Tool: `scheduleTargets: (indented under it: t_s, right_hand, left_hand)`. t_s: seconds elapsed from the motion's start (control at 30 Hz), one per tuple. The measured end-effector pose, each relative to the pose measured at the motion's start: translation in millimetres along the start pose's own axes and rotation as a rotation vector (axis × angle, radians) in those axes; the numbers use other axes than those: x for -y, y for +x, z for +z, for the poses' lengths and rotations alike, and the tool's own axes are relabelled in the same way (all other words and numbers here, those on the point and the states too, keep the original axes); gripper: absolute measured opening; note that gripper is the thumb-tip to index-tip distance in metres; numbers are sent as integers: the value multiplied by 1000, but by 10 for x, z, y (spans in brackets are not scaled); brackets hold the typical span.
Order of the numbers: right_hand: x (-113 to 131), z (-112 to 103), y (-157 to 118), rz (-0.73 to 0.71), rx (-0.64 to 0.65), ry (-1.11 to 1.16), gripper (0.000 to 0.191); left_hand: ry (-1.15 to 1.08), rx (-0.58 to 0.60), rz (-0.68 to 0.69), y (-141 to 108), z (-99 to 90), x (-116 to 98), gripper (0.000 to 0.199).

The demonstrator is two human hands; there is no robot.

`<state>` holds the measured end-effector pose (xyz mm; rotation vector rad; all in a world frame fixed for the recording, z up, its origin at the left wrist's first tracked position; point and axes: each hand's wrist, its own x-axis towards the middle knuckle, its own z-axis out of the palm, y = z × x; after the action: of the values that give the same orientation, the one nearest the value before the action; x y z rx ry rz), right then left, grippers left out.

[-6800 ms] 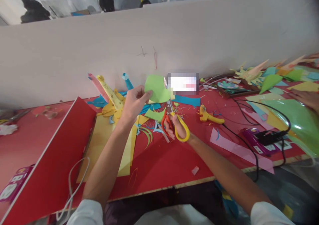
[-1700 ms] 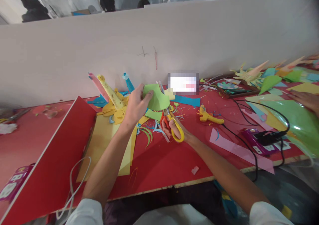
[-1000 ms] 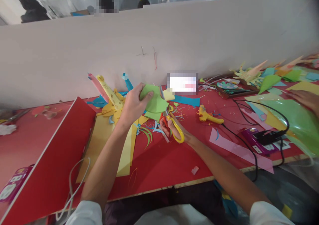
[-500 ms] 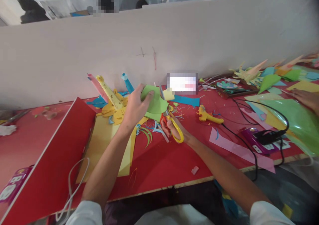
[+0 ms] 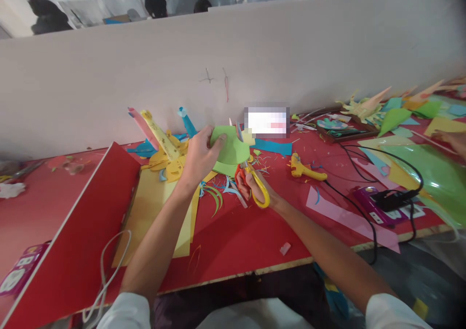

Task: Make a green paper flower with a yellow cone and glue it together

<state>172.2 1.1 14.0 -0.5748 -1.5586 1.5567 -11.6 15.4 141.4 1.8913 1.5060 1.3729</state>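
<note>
My left hand point(image 5: 204, 152) pinches a green sheet of paper point(image 5: 233, 147) by its left side, thumb on top. Its right edge is rounded. My right hand point(image 5: 257, 186) grips scissors point(image 5: 262, 198) with one yellow and one red handle. The scissor blades point away from me at the paper's right edge, one partly hidden behind the sheet. Thin paper strips and offcuts point(image 5: 214, 198) lie on the red table point(image 5: 240, 241) under and around both hands.
Yellow sheets point(image 5: 156, 222) lie left beside a red upright divider point(image 5: 76, 227). Rolled paper cones point(image 5: 158, 135) stand behind. To the right are a yellow glue gun point(image 5: 306, 169), a pink strip point(image 5: 349, 217) and a purple power strip point(image 5: 382, 207) with black cables. Another person's hand point(image 5: 451, 139) is far right.
The green paper and my left hand have shifted slightly right and turned a little. The scissors stay at the paper's edge. The other person's hand has moved right.
</note>
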Motion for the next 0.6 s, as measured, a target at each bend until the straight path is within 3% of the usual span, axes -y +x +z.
scheduleTargets:
  t_s: [0.6]
  right_hand:
    - [4, 18, 28, 30, -36, 60, 75]
  left_hand:
    - [4, 8, -30, -13, 28, -31, 36]
